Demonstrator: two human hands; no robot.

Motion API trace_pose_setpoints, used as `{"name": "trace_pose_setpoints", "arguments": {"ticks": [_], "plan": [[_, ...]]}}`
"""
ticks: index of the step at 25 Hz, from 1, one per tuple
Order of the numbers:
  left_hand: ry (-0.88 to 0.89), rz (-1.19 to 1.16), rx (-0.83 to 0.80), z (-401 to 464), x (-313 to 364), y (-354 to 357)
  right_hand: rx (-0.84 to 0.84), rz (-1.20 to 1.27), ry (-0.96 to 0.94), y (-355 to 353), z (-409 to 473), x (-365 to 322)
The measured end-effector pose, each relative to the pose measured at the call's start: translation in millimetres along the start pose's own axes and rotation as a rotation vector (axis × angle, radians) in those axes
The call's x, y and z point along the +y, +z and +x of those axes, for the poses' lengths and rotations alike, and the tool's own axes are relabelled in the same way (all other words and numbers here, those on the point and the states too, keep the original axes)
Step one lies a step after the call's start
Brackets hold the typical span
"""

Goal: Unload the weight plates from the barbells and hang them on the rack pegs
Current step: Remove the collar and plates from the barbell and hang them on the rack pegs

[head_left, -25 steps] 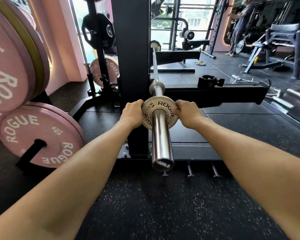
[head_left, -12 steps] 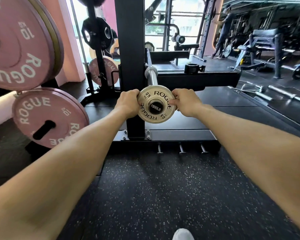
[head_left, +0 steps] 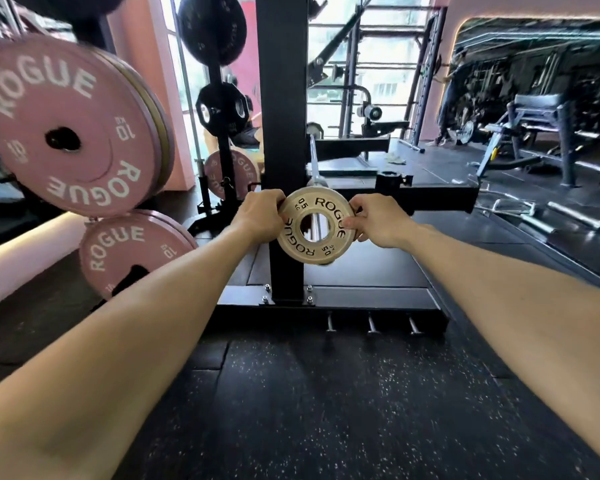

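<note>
My left hand (head_left: 257,216) and right hand (head_left: 378,223) each grip an edge of the small plate (head_left: 314,225); the barbell (head_left: 317,221) shows through its hole.

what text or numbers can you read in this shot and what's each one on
"ROGUE" twice and "0.5 KG" twice: small cream plate, held by left hand and right hand.
"ROGUE" twice, "10": upper pink plate; its small unit mark is blurred.
"ROGUE", "10": lower pink plate, lower edge hidden.
"ROGUE", in part: far pink plate.
Black plates: lettering too blurred to read.
</note>
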State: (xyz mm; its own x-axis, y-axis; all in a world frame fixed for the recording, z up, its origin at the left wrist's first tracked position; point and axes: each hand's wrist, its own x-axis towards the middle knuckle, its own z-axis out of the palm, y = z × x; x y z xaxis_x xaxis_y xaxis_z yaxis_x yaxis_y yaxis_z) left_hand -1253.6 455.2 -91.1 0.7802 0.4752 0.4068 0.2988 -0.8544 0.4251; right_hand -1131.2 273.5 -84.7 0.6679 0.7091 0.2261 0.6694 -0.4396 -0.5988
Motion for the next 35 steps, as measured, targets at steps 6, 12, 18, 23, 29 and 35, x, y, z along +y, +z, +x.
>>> {"name": "trace_pose_setpoints", "arguments": {"ticks": [6,12,18,23,29,35], "plan": [[0.015,0.018,0.031,82.5,67.3,-125.1,0.014,0.015,-0.035,-132.2,52.2,-93.1],[-0.005,0.063,0.055,175.5,152.7,-315.3,-0.011,0.079,-0.084,-289.0,118.0,-229.7],[-0.01,0.13,0.151,274.1,205.3,-502.4,0.018,0.05,-0.196,-429.9,204.4,-382.7],[-0.036,0.188,0.214,302.5,193.4,-604.5,-0.027,0.042,-0.296,-458.7,260.2,-476.2],[-0.064,0.256,0.298,270.5,100.3,-698.0,-0.044,0.103,-0.389,-389.8,279.5,-589.5],[-0.087,0.29,0.255,225.7,-11.6,-802.1,-0.03,0.119,-0.435,-296.5,274.9,-719.3]]}}
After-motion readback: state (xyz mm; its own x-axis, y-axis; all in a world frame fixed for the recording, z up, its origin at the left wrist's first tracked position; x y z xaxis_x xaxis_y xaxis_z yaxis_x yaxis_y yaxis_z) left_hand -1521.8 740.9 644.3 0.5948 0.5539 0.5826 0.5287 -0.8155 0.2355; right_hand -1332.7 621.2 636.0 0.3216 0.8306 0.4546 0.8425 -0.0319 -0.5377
